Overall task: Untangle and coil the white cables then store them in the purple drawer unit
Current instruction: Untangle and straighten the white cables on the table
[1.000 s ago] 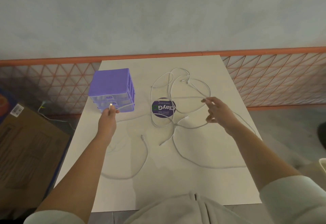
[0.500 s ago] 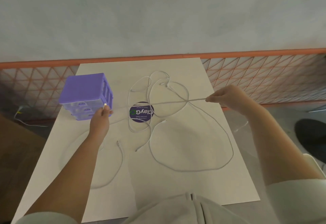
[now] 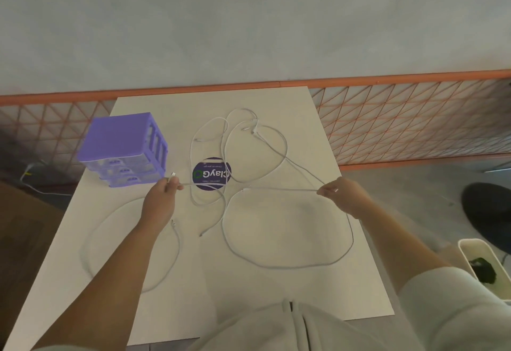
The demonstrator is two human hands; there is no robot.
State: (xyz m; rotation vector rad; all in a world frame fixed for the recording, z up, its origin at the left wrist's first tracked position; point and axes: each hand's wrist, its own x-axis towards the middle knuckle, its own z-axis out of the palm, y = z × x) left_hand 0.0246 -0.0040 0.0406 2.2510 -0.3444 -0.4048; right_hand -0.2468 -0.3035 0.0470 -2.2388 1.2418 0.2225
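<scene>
Several white cables (image 3: 276, 265) lie tangled in loops across the white table (image 3: 276, 301). My left hand (image 3: 163, 198) pinches one cable just below its plug, right in front of the purple drawer unit (image 3: 124, 149). My right hand (image 3: 343, 196) pinches the same cable further along, at the table's right edge. Between the two hands that cable runs taut and nearly level. The drawer unit stands at the far left of the table with its three drawers closed.
A round purple sticker (image 3: 211, 173) sits in the table's middle, under the cables. An orange lattice fence (image 3: 409, 124) runs behind the table. A white bin (image 3: 484, 262) stands on the floor at the right, and a dark object (image 3: 486, 209) lies beyond it.
My right hand has drawn the cable out to the right and then a little lower and nearer, pulling it taut. My left hand stays by the drawer unit, holding the plug end.
</scene>
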